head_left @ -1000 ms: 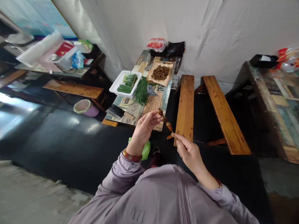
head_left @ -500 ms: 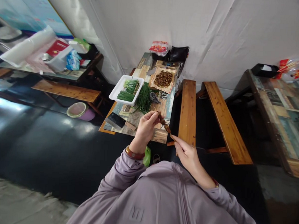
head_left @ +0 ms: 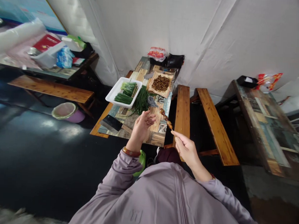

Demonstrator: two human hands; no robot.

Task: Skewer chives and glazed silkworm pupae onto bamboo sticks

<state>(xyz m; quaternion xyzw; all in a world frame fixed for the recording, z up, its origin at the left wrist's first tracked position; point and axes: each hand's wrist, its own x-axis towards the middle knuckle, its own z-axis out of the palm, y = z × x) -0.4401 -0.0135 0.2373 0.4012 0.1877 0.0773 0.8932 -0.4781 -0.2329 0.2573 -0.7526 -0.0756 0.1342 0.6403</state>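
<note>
A skewer (head_left: 166,118) threaded with several brown, glossy pieces is pinched at its lower end by my right hand (head_left: 185,148). It points up and to the left, above the patchwork wooden table (head_left: 152,137). My left hand (head_left: 142,127) is empty and open, its fingers apart, left of the skewer and not touching it. Loose dark green chives (head_left: 141,101) lie on the table beyond my left hand, beside a crumpled grey cloth or glove (head_left: 152,101). A white tray (head_left: 111,96) holds bundled greens. Farther back, a woven tray (head_left: 169,93) carries a heap of brown pieces (head_left: 161,83).
A black slab-like object (head_left: 111,123) lies at the table's near left. Two wooden benches (head_left: 182,113) stand to the right, with another table (head_left: 267,127) beyond. A lined bin (head_left: 69,112) sits on the floor at left. Red-printed packaging (head_left: 157,54) and a black bag (head_left: 175,61) are at the back.
My left hand has let go of the skewer's upper end and opened, moving slightly left. My right hand still holds the skewer. The view has shifted a little.
</note>
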